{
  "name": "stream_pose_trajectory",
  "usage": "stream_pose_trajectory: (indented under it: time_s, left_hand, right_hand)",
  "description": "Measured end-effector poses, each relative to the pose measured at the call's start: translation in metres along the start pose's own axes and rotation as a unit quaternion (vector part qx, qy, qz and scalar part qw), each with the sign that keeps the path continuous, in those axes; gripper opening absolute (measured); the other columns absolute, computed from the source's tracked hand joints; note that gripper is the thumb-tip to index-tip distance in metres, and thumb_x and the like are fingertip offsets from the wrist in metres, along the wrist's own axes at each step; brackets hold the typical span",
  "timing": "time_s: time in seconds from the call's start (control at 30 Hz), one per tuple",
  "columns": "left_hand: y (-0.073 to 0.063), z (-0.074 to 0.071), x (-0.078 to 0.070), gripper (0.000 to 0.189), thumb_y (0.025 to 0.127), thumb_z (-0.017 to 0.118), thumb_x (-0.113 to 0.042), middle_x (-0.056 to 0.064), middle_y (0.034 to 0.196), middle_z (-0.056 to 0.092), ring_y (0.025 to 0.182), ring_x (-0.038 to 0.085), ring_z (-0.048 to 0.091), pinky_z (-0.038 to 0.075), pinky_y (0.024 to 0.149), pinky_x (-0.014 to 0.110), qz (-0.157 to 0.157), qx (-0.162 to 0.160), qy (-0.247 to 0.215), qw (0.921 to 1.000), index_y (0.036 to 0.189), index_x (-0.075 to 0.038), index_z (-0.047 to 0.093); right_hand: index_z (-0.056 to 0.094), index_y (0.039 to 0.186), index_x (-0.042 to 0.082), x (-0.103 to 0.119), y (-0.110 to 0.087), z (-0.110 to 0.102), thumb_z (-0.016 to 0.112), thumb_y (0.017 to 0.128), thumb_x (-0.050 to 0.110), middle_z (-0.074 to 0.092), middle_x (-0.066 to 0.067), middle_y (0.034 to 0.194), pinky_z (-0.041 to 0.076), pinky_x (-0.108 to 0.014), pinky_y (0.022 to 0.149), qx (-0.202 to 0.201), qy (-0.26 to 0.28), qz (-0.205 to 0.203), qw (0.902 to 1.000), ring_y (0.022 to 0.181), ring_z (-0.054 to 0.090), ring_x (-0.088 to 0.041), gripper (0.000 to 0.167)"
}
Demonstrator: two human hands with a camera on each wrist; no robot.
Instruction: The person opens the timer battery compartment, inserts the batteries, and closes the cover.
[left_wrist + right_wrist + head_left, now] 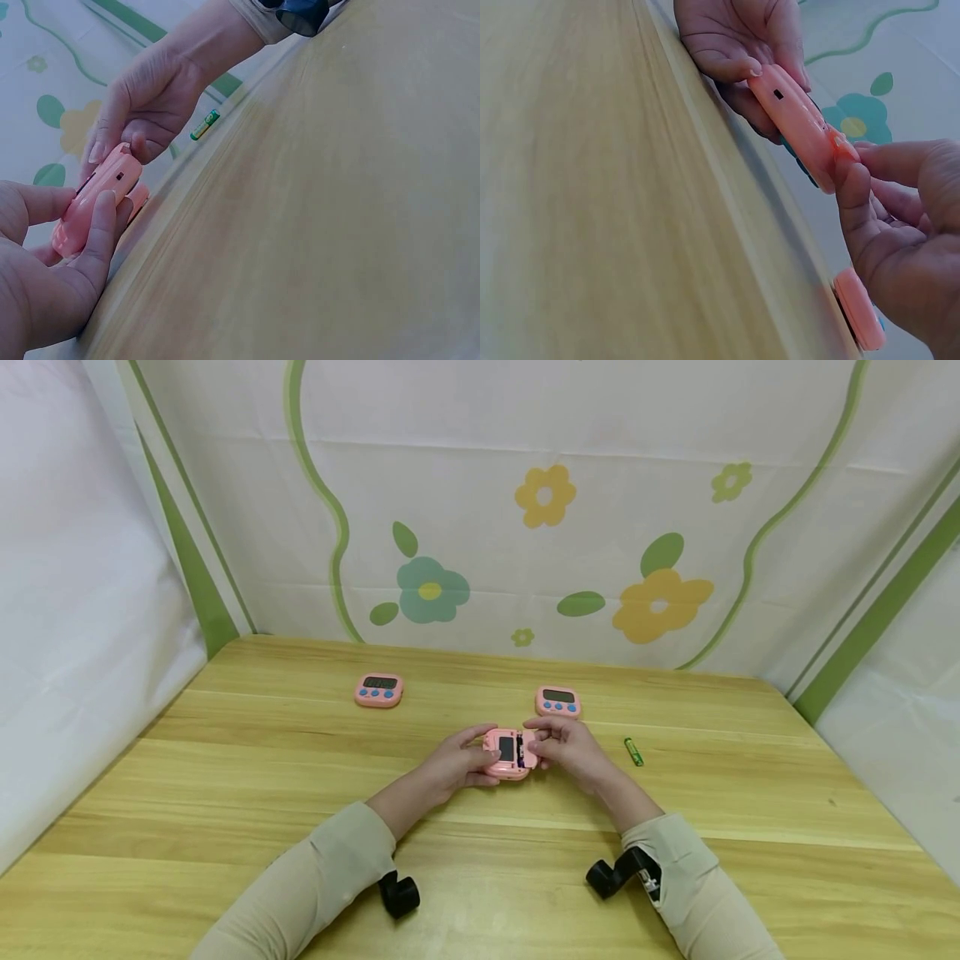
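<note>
My left hand (453, 766) grips a pink digital timer (510, 771) by its left side, thumb on top and fingers beneath. The timer's back faces up, with a dark panel in its middle. A slot with dark contents shows along the right part of the back, beside a pink battery cover (530, 750). My right hand (576, 754) pinches this cover between thumb and fingers. In the right wrist view the cover (843, 145) stands tilted at the timer's edge. Both hands hold the timer above the wooden table (465, 877).
One pink timer (378, 691) with blue buttons lies at the back left, and another (558, 701) just behind my right hand. A green battery (633, 752) lies to the right of that hand. A flowered curtain (480, 527) closes off the table's far edge.
</note>
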State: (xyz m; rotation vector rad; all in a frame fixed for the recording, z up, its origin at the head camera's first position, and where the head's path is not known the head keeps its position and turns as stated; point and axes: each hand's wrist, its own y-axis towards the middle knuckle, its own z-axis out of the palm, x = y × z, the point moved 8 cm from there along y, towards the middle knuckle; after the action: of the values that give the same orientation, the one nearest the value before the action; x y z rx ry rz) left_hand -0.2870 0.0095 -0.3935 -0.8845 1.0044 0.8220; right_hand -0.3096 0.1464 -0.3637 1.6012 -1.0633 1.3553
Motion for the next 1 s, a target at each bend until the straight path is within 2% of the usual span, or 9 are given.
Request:
stream_pose_trajectory:
  time_s: [0.1,0.3,0.53,0.73,0.9,1.0]
  left_hand:
    - [0.000,-0.001,0.000,0.055,0.084,0.052,-0.001,0.020,0.106,0.050,0.066,0.017,0.056,0.052,0.066,0.030,0.001,-0.003,0.000,1.0000,0.134,-0.010,0.031]
    - [0.000,-0.002,0.001,0.055,0.083,0.053,-0.002,0.020,0.105,0.051,0.066,0.017,0.056,0.052,0.067,0.031,-0.003,-0.008,0.003,1.0000,0.133,-0.011,0.032]
    - [-0.001,-0.001,0.000,0.055,0.084,0.053,-0.003,0.019,0.107,0.049,0.067,0.017,0.056,0.052,0.066,0.031,-0.002,-0.003,0.005,1.0000,0.134,-0.012,0.031]
    - [0.000,-0.001,0.000,0.055,0.084,0.053,-0.002,0.019,0.103,0.051,0.067,0.017,0.055,0.052,0.066,0.031,-0.002,-0.005,0.003,1.0000,0.134,-0.012,0.033]
    - [0.000,-0.001,0.000,0.055,0.083,0.053,-0.001,0.018,0.096,0.053,0.067,0.017,0.055,0.052,0.066,0.031,-0.002,-0.006,0.006,1.0000,0.133,-0.012,0.034]
    - [0.001,-0.001,0.000,0.054,0.083,0.054,-0.001,0.018,0.096,0.054,0.067,0.017,0.055,0.051,0.067,0.031,-0.003,-0.005,0.006,1.0000,0.132,-0.012,0.035]
  right_hand:
    - [0.044,0.114,-0.015,0.000,0.000,0.001,0.056,0.078,-0.007,0.051,-0.012,0.087,0.047,-0.022,0.049,-0.002,-0.012,-0.001,0.9999,0.057,0.050,-0.013,0.039]
    - [0.042,0.117,-0.010,-0.001,0.000,0.001,0.059,0.078,-0.005,0.051,-0.011,0.073,0.047,-0.023,0.047,-0.011,-0.031,0.015,0.9994,0.055,0.052,-0.015,0.043]
    - [0.048,0.104,-0.008,-0.001,-0.001,0.000,0.062,0.076,-0.002,0.053,-0.009,0.070,0.043,-0.023,0.045,-0.030,-0.036,0.020,0.9987,0.054,0.050,-0.016,0.032]
    - [0.049,0.110,-0.006,-0.001,-0.002,0.004,0.061,0.078,0.000,0.051,-0.010,0.071,0.042,-0.025,0.045,-0.007,-0.038,0.023,0.9990,0.055,0.049,-0.017,0.035]
    - [0.047,0.116,-0.002,-0.009,-0.003,0.005,0.061,0.080,0.006,0.051,-0.012,0.080,0.049,-0.029,0.052,0.007,-0.028,0.060,0.9978,0.061,0.053,-0.019,0.040]
    - [0.045,0.120,0.001,-0.014,-0.003,0.007,0.060,0.081,0.010,0.055,-0.014,0.085,0.051,-0.031,0.056,0.027,0.000,0.082,0.9963,0.066,0.057,-0.020,0.043]
